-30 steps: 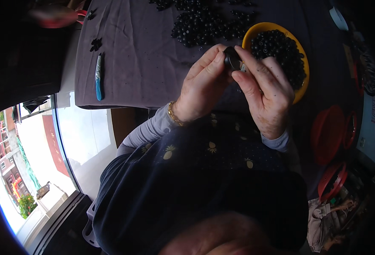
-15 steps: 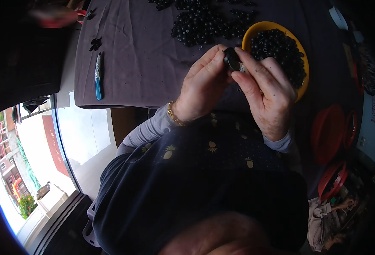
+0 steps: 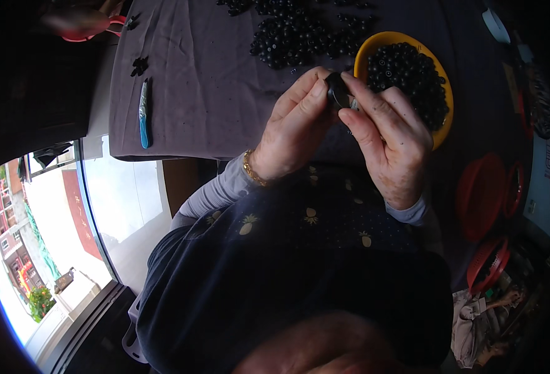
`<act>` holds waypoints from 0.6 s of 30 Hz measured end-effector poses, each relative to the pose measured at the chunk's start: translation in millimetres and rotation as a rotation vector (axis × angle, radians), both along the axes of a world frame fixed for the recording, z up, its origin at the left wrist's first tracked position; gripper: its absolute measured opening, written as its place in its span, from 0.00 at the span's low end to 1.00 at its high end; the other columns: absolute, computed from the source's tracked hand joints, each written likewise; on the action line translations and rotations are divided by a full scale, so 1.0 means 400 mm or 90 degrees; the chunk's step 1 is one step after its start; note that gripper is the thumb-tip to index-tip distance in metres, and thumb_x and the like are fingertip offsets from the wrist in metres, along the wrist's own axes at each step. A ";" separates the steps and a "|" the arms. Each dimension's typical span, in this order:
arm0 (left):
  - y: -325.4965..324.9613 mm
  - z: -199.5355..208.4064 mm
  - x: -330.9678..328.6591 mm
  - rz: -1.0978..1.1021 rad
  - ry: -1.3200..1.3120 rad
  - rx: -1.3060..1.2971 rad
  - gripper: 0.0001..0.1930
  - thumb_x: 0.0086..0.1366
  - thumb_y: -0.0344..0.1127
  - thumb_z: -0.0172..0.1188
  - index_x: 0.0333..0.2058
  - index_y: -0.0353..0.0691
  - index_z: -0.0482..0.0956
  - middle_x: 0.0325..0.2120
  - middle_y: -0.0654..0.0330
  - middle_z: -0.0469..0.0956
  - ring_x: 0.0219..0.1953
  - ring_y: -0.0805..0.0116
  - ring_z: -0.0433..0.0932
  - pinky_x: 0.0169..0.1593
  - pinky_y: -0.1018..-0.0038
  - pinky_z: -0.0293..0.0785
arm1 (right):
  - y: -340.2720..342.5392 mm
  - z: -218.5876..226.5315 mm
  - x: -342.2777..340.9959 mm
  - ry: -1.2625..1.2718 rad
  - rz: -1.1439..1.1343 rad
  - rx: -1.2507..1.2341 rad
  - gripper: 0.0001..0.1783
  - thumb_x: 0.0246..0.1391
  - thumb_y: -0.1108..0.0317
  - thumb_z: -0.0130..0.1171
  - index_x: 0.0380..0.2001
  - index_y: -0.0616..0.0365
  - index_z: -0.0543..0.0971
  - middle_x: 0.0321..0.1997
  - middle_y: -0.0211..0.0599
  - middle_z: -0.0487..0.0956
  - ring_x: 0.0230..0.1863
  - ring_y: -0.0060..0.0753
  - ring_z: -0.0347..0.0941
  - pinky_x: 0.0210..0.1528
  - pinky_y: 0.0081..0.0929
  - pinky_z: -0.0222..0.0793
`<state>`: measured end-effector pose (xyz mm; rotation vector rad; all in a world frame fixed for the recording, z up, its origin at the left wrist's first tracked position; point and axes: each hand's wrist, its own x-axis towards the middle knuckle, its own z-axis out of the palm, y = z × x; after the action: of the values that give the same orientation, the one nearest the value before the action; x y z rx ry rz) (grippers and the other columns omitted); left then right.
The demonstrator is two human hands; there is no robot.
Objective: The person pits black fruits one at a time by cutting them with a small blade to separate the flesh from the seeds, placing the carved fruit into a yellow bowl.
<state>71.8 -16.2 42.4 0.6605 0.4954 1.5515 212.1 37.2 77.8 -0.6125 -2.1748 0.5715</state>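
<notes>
Over the near edge of the cloth-covered table, my left hand [image 3: 293, 121] pinches a small black round piece [image 3: 336, 91] between thumb and fingers. From the other side, my right hand [image 3: 396, 134] closes on the same piece with its index finger and thumb. A small pale bit shows between the right fingers, too small to name. Just past the right hand stands a yellow bowl [image 3: 448, 115] full of small black round parts [image 3: 406, 75]. More such parts lie in a loose pile [image 3: 287, 37] beyond my hands.
A knife [image 3: 144, 115] with a blue handle lies at the table's left, below a small black cluster [image 3: 139, 66]. Red basins [image 3: 477, 196] stand at the right. A bright window [image 3: 57, 230] is at the lower left. Dark grey cloth [image 3: 194, 81] covers the table.
The black piece has turned and tilted slightly between my fingers. Both hands keep nearly the same place and grip.
</notes>
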 end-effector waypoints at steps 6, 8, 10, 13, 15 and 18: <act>-0.005 0.007 0.013 0.052 0.077 0.061 0.13 0.71 0.40 0.43 0.43 0.37 0.69 0.35 0.65 0.69 0.40 0.78 0.66 0.48 0.78 0.64 | -0.002 0.012 -0.008 0.031 -0.014 -0.051 0.17 0.49 0.74 0.63 0.44 0.63 0.78 0.26 0.33 0.74 0.25 0.21 0.72 0.25 0.16 0.68; -0.001 0.013 0.009 0.018 0.029 0.060 0.13 0.71 0.40 0.43 0.43 0.37 0.69 0.34 0.65 0.69 0.40 0.78 0.66 0.47 0.78 0.64 | -0.001 0.011 -0.008 0.050 -0.022 -0.041 0.17 0.46 0.71 0.66 0.41 0.63 0.79 0.25 0.33 0.76 0.24 0.23 0.74 0.24 0.18 0.70; 0.007 0.005 0.000 -0.011 -0.018 0.062 0.13 0.71 0.40 0.43 0.42 0.37 0.69 0.34 0.65 0.69 0.40 0.77 0.67 0.47 0.78 0.64 | 0.002 0.011 -0.005 0.048 -0.010 -0.063 0.17 0.47 0.70 0.65 0.42 0.63 0.79 0.24 0.32 0.75 0.25 0.22 0.74 0.24 0.17 0.70; 0.009 -0.017 -0.010 -0.013 -0.019 0.070 0.13 0.71 0.39 0.42 0.43 0.37 0.69 0.34 0.64 0.70 0.40 0.76 0.67 0.47 0.78 0.64 | -0.007 0.010 -0.001 0.035 -0.016 -0.014 0.18 0.47 0.70 0.65 0.43 0.62 0.79 0.22 0.31 0.72 0.23 0.23 0.72 0.23 0.19 0.69; 0.008 -0.016 -0.011 -0.023 -0.030 0.051 0.13 0.71 0.39 0.41 0.43 0.37 0.69 0.34 0.64 0.71 0.40 0.77 0.67 0.47 0.78 0.64 | -0.003 0.012 0.006 0.005 -0.006 0.018 0.18 0.49 0.72 0.63 0.45 0.63 0.77 0.24 0.32 0.73 0.24 0.21 0.71 0.23 0.17 0.67; 0.002 0.002 0.004 0.006 -0.032 0.022 0.13 0.71 0.39 0.41 0.43 0.37 0.69 0.36 0.65 0.71 0.41 0.78 0.68 0.48 0.78 0.64 | -0.010 0.014 0.003 -0.025 -0.006 0.046 0.19 0.51 0.74 0.61 0.48 0.64 0.76 0.25 0.32 0.72 0.24 0.20 0.69 0.24 0.15 0.65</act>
<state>73.4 -15.2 43.1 0.6450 0.4351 1.5850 213.4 33.3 83.3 -0.5992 -2.2183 0.4777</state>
